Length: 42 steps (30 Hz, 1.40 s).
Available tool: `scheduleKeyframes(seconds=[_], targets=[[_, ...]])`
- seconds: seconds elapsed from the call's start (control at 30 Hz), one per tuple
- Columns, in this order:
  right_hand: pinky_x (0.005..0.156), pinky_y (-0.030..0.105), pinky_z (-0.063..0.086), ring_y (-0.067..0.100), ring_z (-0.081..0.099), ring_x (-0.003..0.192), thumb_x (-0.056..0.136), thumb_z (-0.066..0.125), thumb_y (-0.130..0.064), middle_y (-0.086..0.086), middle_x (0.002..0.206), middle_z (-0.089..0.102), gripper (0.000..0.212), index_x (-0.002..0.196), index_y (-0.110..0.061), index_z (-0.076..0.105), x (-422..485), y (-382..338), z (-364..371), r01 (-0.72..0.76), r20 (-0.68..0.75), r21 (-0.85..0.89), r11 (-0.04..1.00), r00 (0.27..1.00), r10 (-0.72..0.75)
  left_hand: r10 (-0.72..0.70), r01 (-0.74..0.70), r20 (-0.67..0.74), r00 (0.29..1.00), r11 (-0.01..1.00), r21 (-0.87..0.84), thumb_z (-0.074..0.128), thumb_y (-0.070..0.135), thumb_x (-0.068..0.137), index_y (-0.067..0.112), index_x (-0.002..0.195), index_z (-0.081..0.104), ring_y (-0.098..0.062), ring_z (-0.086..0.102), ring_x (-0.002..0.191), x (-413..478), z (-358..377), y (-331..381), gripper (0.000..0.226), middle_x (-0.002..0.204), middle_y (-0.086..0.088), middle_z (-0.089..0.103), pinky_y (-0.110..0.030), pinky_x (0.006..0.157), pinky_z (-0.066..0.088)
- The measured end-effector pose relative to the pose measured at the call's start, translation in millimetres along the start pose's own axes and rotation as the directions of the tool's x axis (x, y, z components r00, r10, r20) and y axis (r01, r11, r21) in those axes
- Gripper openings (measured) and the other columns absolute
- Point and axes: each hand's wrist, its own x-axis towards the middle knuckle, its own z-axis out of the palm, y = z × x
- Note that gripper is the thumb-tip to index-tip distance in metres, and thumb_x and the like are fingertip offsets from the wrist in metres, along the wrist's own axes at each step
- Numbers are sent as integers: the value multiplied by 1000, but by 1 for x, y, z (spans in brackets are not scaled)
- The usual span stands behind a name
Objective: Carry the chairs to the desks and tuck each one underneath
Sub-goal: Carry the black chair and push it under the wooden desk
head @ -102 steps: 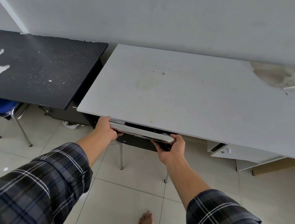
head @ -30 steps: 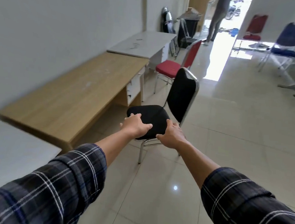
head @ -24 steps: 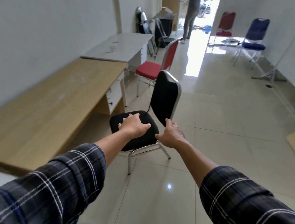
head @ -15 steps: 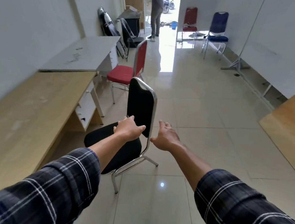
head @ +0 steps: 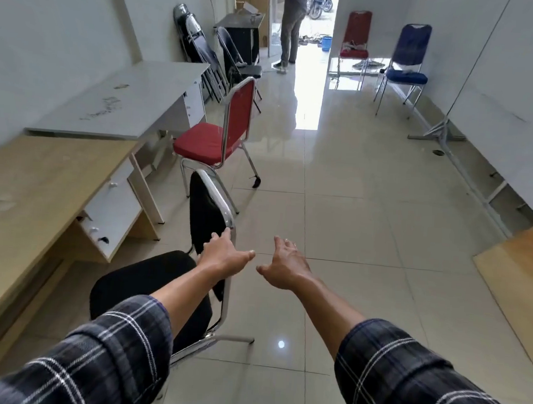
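Observation:
A black padded chair (head: 144, 284) with a chrome frame stands on the tiled floor beside the wooden desk (head: 33, 193) on my left. My left hand (head: 224, 256) is open, its fingertips touching the chrome edge of the chair's backrest. My right hand (head: 284, 263) hovers open to the right of the backrest, holding nothing. Farther along, a red chair (head: 213, 137) stands in front of a white desk (head: 130, 98), facing it. At the far end of the room are another red chair (head: 356, 33) and a blue chair (head: 409, 56).
Folded black chairs (head: 206, 53) lean on the left wall past the white desk. A person (head: 290, 22) stands in the far doorway. A wooden board (head: 525, 263) lies at the right, and a white panel on metal feet (head: 502, 102) lines the right wall.
I have turned away from the white desk and the chair tucked under it. Both hands went from the black chair's seat to its backrest, and my view swung right along the room.

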Motion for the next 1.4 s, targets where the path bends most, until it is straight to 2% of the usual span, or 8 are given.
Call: scheduleKeyframes(seconds=[0.2, 0.47, 0.63, 0.83, 1.03, 1.13, 1.27, 1.4], targets=[[123, 46, 27, 31, 19, 154, 93, 65, -41, 11, 167, 20, 88, 160, -14, 15, 70, 6, -33, 82, 42, -24, 996, 996, -81, -116, 114, -104, 988, 993, -22, 65, 53, 85, 21, 158, 1, -39, 10, 150, 63, 7, 34, 102, 163, -18, -3, -53, 118, 25], [124, 43, 21, 29, 15, 156, 97, 61, -38, 9, 169, 16, 82, 161, -17, 14, 178, -12, -59, 217, 106, -63, 974, 972, -210, -303, 288, -202, 932, 952, -98, 66, 46, 86, 13, 157, -4, -36, 14, 149, 162, -5, 41, 105, 164, -17, -2, -48, 118, 26], [124, 44, 20, 29, 15, 156, 96, 61, -39, 8, 169, 17, 83, 161, -18, 14, 238, -20, -70, 278, 187, -84, 957, 948, -258, -413, 380, -252, 875, 909, -169, 71, 39, 83, 8, 155, 0, -37, 37, 137, 212, 7, 28, 105, 156, -18, 24, -49, 108, 41], [124, 44, 24, 29, 22, 154, 97, 59, -46, 9, 168, 21, 81, 161, -19, 16, 296, -46, -67, 361, 283, -92, 928, 903, -323, -544, 480, -256, 799, 834, -273, 67, 32, 87, 3, 134, 32, -35, 59, 110, 248, -14, 26, 66, 130, -18, 50, -43, 88, 54], [118, 40, 28, 30, 32, 148, 101, 51, -45, 11, 164, 25, 70, 159, -21, 22, 344, -109, -41, 565, 334, 2, 825, 777, -533, -447, 372, -252, 858, 880, -294, 49, 46, 97, 5, 125, 38, -29, 63, 97, 253, -11, 7, 51, 120, -12, 53, -45, 81, 56], [118, 43, 28, 33, 30, 149, 101, 49, -46, 14, 165, 23, 64, 157, -24, 28, 369, -136, -19, 635, 360, 50, 771, 708, -607, -423, 312, -279, 862, 877, -366, 44, 54, 96, 11, 140, 35, -24, 54, 117, 250, -7, 3, 62, 134, -6, 45, -40, 95, 50], [102, 40, 42, 32, 48, 133, 100, 51, -43, 9, 153, 33, 49, 144, -24, 45, 393, -156, 4, 666, 400, 115, 737, 648, -649, -415, 237, -372, 830, 868, -437, 35, 59, 97, 32, 140, 34, -19, 51, 121, 249, -3, 11, 51, 134, 1, 48, -43, 99, 46], [83, 31, 38, 34, 60, 109, 99, 53, -34, 11, 145, 35, 34, 130, -21, 49, 401, -155, 8, 650, 394, 176, 739, 642, -658, -604, 427, -378, 702, 781, -456, 29, 57, 100, 25, 123, 38, -24, 62, 102, 244, -2, 24, 41, 122, -2, 60, -47, 87, 50]])
